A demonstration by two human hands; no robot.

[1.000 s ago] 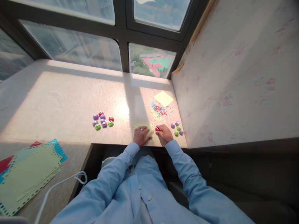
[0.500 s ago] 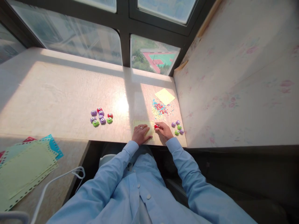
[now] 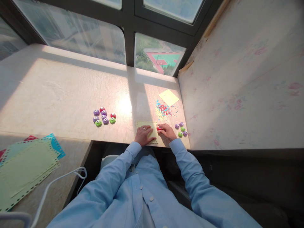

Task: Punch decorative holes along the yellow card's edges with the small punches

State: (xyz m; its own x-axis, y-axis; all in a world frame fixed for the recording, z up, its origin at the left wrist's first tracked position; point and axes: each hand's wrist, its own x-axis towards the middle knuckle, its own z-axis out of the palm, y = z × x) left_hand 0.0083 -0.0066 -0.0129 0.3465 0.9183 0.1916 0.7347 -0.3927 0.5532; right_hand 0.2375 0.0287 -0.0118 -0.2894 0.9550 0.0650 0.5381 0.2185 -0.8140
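A pale yellow sheet of paper (image 3: 154, 125) with small holes punched along its edges lies at the front of the sill. Flat on it, fingers stretched out, rests my left hand (image 3: 143, 135). My right hand (image 3: 168, 133) is closed around a small red craft punch (image 3: 159, 128) at the sheet's right edge. Just right of that hand sit several purple and green craft punches (image 3: 182, 129). Beyond the sheet lies a scatter of red, blue and yellow paper bits (image 3: 163, 110).
Another yellow paper (image 3: 168, 97) lies behind the bits. More punches (image 3: 104, 117) are grouped to the left. Punched coloured sheets (image 3: 28, 167) and a white cable (image 3: 48, 186) are at the lower left. A papered wall (image 3: 237, 95) bounds the right side; a window (image 3: 156, 57) stands behind.
The camera view has shifted slightly. Both hands stay at nearly the same places, the right one still holding the red punch at the sheet's right edge.
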